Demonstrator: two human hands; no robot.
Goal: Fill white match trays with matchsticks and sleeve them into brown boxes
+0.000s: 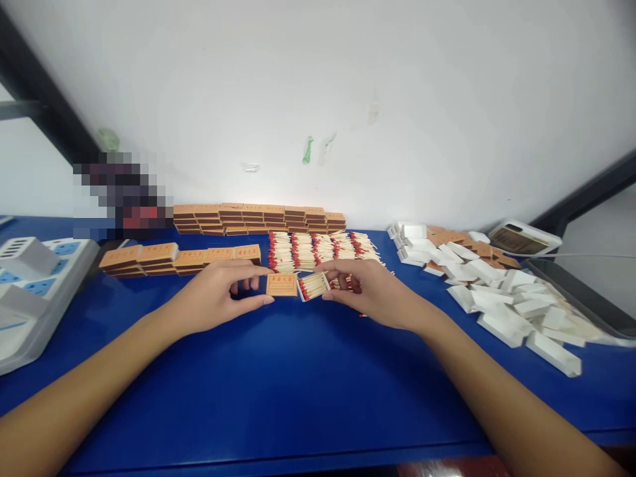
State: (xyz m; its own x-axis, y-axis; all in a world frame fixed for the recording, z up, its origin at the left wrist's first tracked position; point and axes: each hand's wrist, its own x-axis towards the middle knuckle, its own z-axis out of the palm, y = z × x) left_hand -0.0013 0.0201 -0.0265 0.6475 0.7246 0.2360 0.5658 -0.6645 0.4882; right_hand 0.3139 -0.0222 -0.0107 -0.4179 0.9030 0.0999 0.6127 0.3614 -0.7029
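Note:
Between thumb and fingers, my left hand (226, 295) grips an orange matchbox sleeve (281, 285) with red print on its face. My right hand (370, 291) pinches a white matchbox tray (325, 281) with several red-tipped matches (311, 286) lying in it. The tray is tilted, and its left end meets or nearly meets the sleeve's right end; I cannot tell whether it has entered. Just behind both hands lie rows of loose matches (322, 248) in piles, partly covered by my right hand.
Stacked matchboxes (258, 218) line the wall, and a lower stack (159, 258) stands at left. White empty trays (501, 291) and orange sleeves (447, 236) are heaped at right, beside a phone (527, 237) and a dark flat object (586, 298). A power strip (74, 265) sits at far left.

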